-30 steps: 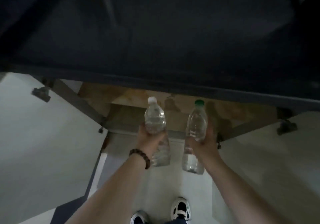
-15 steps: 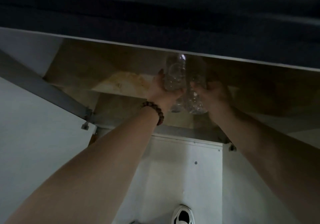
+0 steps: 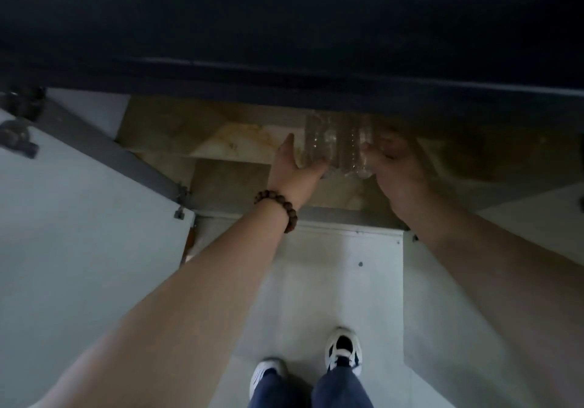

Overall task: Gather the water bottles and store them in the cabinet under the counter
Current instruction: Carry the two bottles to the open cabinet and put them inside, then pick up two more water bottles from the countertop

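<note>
Two clear plastic water bottles stand side by side inside the open cabinet (image 3: 221,167) under the dark counter (image 3: 284,28). Their caps are hidden in the shadow of the counter edge. The left bottle (image 3: 319,142) is gripped by my left hand (image 3: 294,170), which wears a bead bracelet at the wrist. My right hand (image 3: 398,167) wraps the right bottle (image 3: 355,151). The two bottles touch each other. Their bases are at or just above the tan cabinet shelf; I cannot tell which.
White cabinet doors swing open on both sides, the left door (image 3: 79,233) with hinges near its top. The white floor panel (image 3: 331,281) lies below the cabinet. My two shoes (image 3: 343,347) stand close to the opening.
Both hands carried the bottles from in front of the cabinet into its interior, deeper under the counter edge. The bottle caps have gone out of sight in the shadow.
</note>
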### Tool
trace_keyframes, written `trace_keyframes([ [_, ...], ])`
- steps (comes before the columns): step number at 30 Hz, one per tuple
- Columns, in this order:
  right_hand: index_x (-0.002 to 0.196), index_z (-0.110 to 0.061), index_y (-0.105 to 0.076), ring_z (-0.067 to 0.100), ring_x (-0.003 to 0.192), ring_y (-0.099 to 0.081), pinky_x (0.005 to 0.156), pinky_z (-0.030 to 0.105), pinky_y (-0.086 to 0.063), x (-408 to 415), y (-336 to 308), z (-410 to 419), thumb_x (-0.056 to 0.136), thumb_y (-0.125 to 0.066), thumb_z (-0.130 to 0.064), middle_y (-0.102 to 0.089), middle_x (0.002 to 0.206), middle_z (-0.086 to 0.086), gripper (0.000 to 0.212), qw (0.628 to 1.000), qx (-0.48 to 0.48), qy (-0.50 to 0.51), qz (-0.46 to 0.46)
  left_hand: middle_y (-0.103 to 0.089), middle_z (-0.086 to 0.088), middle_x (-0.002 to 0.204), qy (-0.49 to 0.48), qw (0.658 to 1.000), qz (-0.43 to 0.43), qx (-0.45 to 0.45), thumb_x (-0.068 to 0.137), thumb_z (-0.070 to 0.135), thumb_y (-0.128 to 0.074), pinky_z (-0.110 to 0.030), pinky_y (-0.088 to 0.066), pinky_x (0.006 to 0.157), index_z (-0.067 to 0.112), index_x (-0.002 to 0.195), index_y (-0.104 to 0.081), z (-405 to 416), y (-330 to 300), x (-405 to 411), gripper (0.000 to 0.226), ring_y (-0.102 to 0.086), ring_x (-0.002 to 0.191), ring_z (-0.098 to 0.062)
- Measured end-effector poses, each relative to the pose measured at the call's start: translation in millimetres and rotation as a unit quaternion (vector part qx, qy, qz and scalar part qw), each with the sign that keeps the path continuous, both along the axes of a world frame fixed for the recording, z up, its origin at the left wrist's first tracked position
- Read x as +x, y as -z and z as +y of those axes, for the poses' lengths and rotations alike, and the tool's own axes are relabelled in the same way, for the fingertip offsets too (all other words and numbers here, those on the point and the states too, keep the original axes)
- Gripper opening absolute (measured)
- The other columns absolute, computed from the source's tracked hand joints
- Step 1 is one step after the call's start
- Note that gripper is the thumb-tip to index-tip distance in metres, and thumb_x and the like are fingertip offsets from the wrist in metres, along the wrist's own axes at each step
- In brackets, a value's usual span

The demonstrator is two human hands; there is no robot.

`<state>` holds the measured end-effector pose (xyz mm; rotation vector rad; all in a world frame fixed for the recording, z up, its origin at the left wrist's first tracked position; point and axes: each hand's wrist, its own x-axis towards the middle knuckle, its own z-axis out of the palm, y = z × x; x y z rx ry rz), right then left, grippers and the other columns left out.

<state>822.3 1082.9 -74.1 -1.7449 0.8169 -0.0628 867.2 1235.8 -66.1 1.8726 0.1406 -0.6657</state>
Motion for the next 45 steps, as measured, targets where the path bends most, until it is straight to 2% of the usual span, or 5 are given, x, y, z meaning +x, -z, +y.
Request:
trace_keyframes([
  [3, 0.139, -0.021, -0.044, 0.015, 0.117, -0.053, 0.080, 0.007, -0.040, -43, -50, 15, 0.095, -0.055, -0.026, -0.055, 0.131, -0.005, 0.046, 0.999, -0.032, -0.007, 0.009, -0.026, 0.007, 0.157, 0.031, 0.999, -0.013, 0.030, 0.088, 0.042, -0.064, -0.034, -0.030, 0.111, 0.030, 0.153, -0.020, 24, -49, -37, 0.080, -0.029, 0.142, -0.017],
  [7, 0.145, -0.031, -0.031, 0.016, 0.128, -0.046, 0.100, 0.029, -0.037, -117, -124, 33, 0.095, -0.051, -0.034, -0.047, 0.142, -0.006, 0.054, 0.999, -0.028, 0.009, 0.034, -0.031, 0.006, 0.156, 0.091, 0.993, -0.059, 0.049, 0.091, 0.032, -0.061, -0.039, -0.030, 0.114, 0.028, 0.152, -0.021, 53, -117, -88, 0.072, -0.031, 0.142, -0.017],
  [15, 0.141, -0.024, -0.039, 0.013, 0.125, -0.048, 0.101, 0.030, -0.039, -246, -230, 56, 0.094, -0.053, -0.033, -0.049, 0.138, -0.002, 0.050, 0.984, -0.112, 0.140, -0.003, -0.027, 0.007, 0.157, 0.208, 0.963, -0.164, 0.041, 0.090, 0.037, -0.061, -0.024, -0.024, 0.106, 0.030, 0.152, -0.020, 47, -225, -184, 0.074, -0.026, 0.143, -0.011],
  [30, 0.129, -0.024, -0.052, 0.012, 0.119, -0.049, 0.099, 0.032, -0.041, -478, -299, -62, 0.093, -0.056, -0.027, -0.053, 0.129, -0.002, 0.036, 0.883, -0.132, 0.446, -0.071, -0.033, 0.000, 0.154, 0.430, 0.861, -0.269, -0.035, 0.090, 0.040, -0.056, -0.035, -0.031, 0.113, 0.018, 0.150, -0.030, -151, -309, -377, 0.068, -0.029, 0.142, -0.015],
  [45, 0.129, -0.017, -0.053, 0.013, 0.112, -0.051, 0.100, 0.042, -0.044, -742, -324, -251, 0.093, -0.057, -0.022, -0.054, 0.130, 0.004, 0.037, 0.815, -0.172, 0.550, -0.056, -0.038, -0.005, 0.152, 0.447, 0.837, -0.301, -0.097, 0.090, 0.032, -0.061, -0.032, -0.025, 0.114, 0.011, 0.147, -0.035, -381, -343, -610, 0.066, -0.029, 0.141, -0.018],
])
